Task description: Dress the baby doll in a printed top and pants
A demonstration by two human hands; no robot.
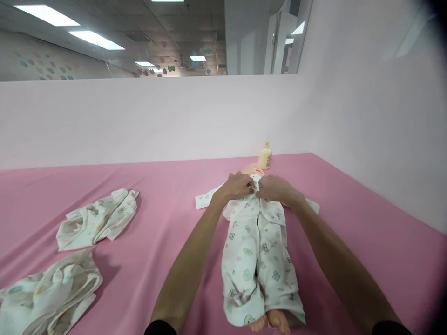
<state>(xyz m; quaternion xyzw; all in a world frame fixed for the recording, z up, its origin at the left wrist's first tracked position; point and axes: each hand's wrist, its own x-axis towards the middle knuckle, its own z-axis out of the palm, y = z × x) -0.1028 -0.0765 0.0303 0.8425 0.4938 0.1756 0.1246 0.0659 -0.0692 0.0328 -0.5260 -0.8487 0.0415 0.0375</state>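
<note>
A baby doll (256, 169) lies on its back, head toward the wall, bare feet toward me. It wears white printed baby pants (244, 260) and a matching long-sleeved baby top (245, 208), with the sleeves spread out to both sides. At the neck of the top, my left hand (240, 185) has its fingers closed on the front edge. Close beside it, my right hand (274, 188) is pinching the opposite edge near the chest. The fingertips partly hide the fastening there, and below them the front edges meet loosely.
Pink cloth (167, 209) covers the table. On the left lie two crumpled printed baby garments, one farther back (99, 218) and one nearer (52, 293). Behind the doll's head stands a pale yellow pump bottle (265, 157). White walls (139, 121) rise at the back and right.
</note>
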